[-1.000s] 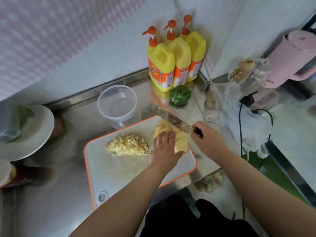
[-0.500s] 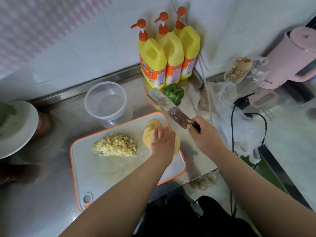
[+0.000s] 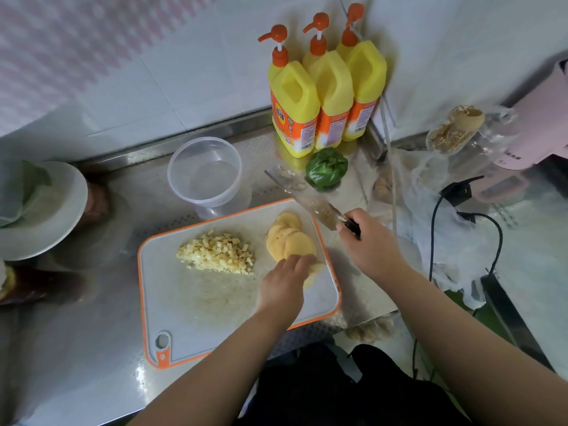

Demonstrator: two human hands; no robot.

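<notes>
- Head view, work surface: white plastic cutting board with an orange rim [image 3: 184,318], lying on an embossed steel counter [image 3: 76,348].
- Head view, item in hand: fan of round pale-yellow potato slices [image 3: 290,241], overlapping, on the right part of the board close to its right edge.
- Head view, finished portion: heap of small diced potato [image 3: 216,255], mid-board, left of the slices and apart from them.
- Left hand [image 3: 284,281]: fingers bent, tips on the nearest slices; whether they pinch a slice or only press does not show.
- Right hand [image 3: 368,244]: wrapped round the black handle of a broad steel cleaver [image 3: 307,198], blade raised right of the board, off the slices, tip toward a green pepper [image 3: 326,169].
- Change: a second ago the left hand covered the stack with the blade close against it. The hand has since drawn back to the near end, the slices lie spread, and the blade has swung clear.
- Reading: probably a pause to arrange the fan; cutting into strips has not begun.
- Surroundings: empty clear round plastic tub [image 3: 204,170] behind the board; three yellow pump bottles with orange tops [image 3: 295,96] at the wall; white plate [image 3: 61,210] far left.
</notes>
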